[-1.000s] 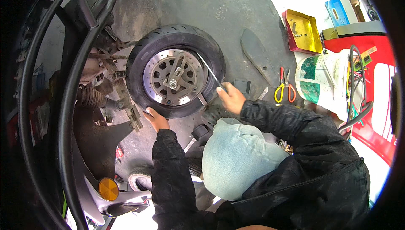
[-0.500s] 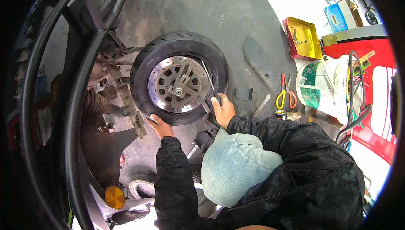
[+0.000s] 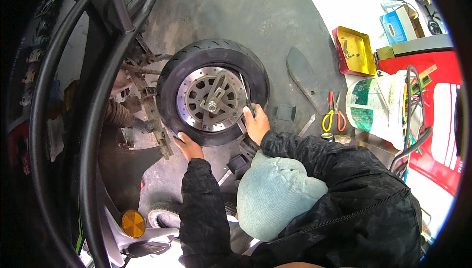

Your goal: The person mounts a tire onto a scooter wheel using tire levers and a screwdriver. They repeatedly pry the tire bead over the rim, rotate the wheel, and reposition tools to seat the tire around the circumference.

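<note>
A black tyre (image 3: 173,81) on a wheel with a drilled silver brake disc (image 3: 192,84) lies on the floor. My left hand (image 3: 190,148) grips the tyre's lower left edge. My right hand (image 3: 256,125) is closed round the dark handle of a thin metal bar (image 3: 243,84), whose shaft runs up along the inside of the tyre's right side. A bracket with a central bolt (image 3: 212,106) sits over the disc. My knee (image 3: 275,199) in pale denim is just below my hands.
A vehicle's black tube frame (image 3: 98,120) rises at the left. At right are a grey plate (image 3: 305,76), scissors (image 3: 329,120), a yellow-lined tin (image 3: 359,56), a white bucket (image 3: 373,101) and red bodywork (image 3: 435,61). Another tyre (image 3: 162,206) lies below.
My right hand has moved left, closer to the disc, and the bar stands at a steeper angle along the rim. The whole view has shifted slightly; my left hand remains on the tyre.
</note>
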A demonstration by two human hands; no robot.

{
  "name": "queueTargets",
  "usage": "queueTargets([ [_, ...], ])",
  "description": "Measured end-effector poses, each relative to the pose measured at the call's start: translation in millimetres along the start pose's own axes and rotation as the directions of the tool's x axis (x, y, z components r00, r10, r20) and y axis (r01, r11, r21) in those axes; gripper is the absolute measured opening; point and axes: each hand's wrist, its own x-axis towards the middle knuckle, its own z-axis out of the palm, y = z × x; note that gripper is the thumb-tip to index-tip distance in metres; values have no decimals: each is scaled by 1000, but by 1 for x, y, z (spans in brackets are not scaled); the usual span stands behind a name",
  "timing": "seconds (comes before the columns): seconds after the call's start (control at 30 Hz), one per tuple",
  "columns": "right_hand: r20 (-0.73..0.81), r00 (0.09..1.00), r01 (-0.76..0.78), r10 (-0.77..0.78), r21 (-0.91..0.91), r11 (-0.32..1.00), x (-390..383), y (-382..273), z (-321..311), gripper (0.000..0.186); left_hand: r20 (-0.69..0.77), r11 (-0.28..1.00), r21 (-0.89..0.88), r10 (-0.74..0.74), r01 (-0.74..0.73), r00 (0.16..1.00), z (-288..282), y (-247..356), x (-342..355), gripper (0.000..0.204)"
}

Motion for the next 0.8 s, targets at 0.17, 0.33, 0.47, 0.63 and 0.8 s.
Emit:
queueTargets([
  [0.17,417,863,-384,286,173,907,11,-37,-47,39,-9,996,-29,-80,80,997,0,17,-11,87],
  [0.33,544,718,-431,434,-141,891,27,-90,-88,42,-112,998,64,17,-10,994,8,31,-22,86],
  [0.47,591,489,-55,642,-713,699,75,-209,-182,51,-173,1000,-6,10,-11,985,17,50,-33,80],
  [0.63,433,776,-62,459,-671,739,102,-236,-259,55,-284,994,-81,51,-77,957,31,60,-45,77],
  [0.8,590,764,-20,262,-385,923,3,-69,-161,51,-120,1000,8,17,-16,993,8,42,-30,91],
])
